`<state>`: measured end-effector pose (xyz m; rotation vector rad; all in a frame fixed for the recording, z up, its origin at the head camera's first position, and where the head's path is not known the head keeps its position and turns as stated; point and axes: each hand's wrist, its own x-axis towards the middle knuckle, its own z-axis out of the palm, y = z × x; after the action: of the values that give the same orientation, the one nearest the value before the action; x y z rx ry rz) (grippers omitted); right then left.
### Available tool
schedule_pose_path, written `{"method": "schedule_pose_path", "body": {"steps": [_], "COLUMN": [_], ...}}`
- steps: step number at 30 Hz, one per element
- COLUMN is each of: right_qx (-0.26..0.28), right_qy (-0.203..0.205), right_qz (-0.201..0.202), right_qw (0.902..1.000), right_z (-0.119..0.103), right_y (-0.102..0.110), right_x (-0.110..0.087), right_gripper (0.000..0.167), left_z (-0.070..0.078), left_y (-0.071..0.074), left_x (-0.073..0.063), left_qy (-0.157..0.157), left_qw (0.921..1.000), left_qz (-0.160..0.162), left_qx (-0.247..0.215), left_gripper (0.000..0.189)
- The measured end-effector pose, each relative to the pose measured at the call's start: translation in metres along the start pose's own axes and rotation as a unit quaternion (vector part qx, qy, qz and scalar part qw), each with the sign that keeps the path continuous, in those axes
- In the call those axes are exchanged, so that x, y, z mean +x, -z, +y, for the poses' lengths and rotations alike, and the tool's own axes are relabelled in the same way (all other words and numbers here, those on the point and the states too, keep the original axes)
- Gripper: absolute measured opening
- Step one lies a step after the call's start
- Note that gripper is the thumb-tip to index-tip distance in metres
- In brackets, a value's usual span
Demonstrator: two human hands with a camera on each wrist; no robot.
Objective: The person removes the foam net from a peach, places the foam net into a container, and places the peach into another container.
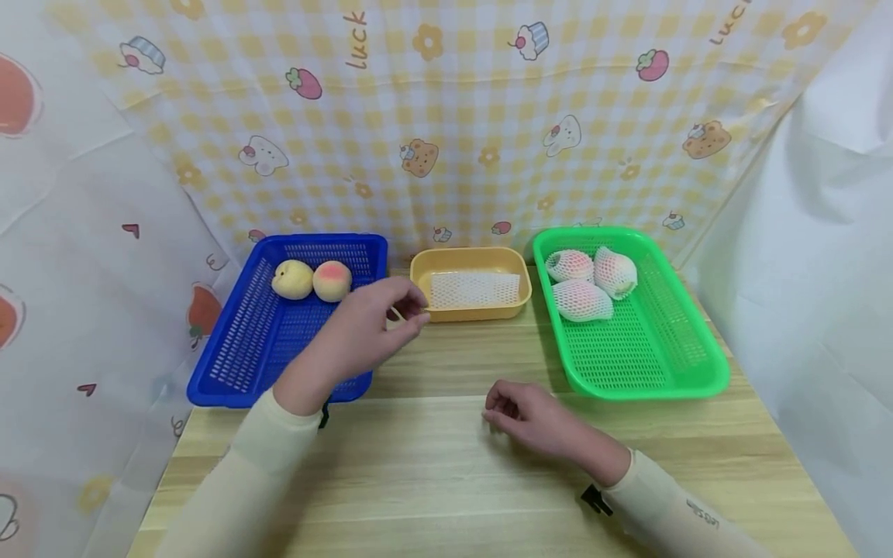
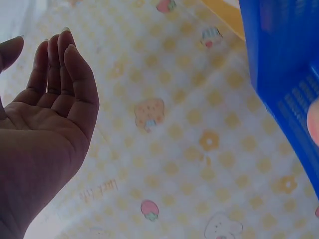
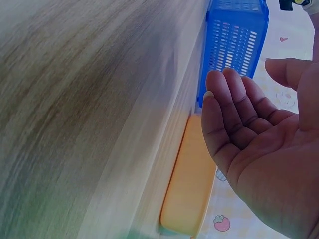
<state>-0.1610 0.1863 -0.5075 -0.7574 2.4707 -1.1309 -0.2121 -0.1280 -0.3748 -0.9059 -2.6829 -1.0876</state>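
Note:
My left hand (image 1: 370,322) is raised over the right side of the blue basket (image 1: 240,399), its fingertips overlapping the left rim of the yellow tray (image 1: 474,314) in the head view. Nothing shows between its loosely bent fingers (image 2: 67,74). A white foam net (image 1: 474,289) lies flat in the tray. Two bare peaches, one pale yellow (image 1: 292,279) and one with a pink blush (image 1: 332,280), sit at the back of the blue basket. Low over the table's middle, my right hand (image 1: 530,418) holds nothing, its fingers (image 3: 244,109) relaxed and slightly curved.
A green basket (image 1: 645,391) stands at the right, with three netted peaches (image 1: 582,300) grouped in its back left part. The wooden table (image 1: 418,473) meets a checked cloth (image 1: 460,155) behind the containers. White sheets hang at both sides.

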Motion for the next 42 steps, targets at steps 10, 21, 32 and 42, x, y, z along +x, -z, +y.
{"method": "schedule_pose_path", "body": {"steps": [10, 21, 32, 42], "right_qx": [-0.002, 0.007, 0.0, -0.001], "right_qy": [0.009, 0.004, 0.001, 0.002], "right_qz": [0.001, 0.002, 0.004, 0.001], "right_qw": [1.0, 1.0, 1.0, 1.0], "right_z": [0.004, 0.005, 0.006, 0.008], "right_y": [0.0, -0.001, -0.002, -0.001], "right_x": [-0.001, -0.002, -0.003, -0.003], "right_gripper": [0.008, 0.008, 0.007, 0.01], "left_z": [0.013, 0.008, 0.003, -0.003], "left_y": [-0.052, -0.105, -0.123, -0.129], "left_x": [-0.018, -0.041, -0.053, -0.054], "left_qy": [-0.013, 0.019, 0.052, 0.065], "left_qw": [0.9983, 0.9921, 0.9898, 0.9883], "left_qz": [-0.056, -0.124, -0.132, -0.138], "left_qx": [-0.006, -0.002, -0.007, -0.004], "left_gripper": [0.009, 0.01, 0.009, 0.011]}}
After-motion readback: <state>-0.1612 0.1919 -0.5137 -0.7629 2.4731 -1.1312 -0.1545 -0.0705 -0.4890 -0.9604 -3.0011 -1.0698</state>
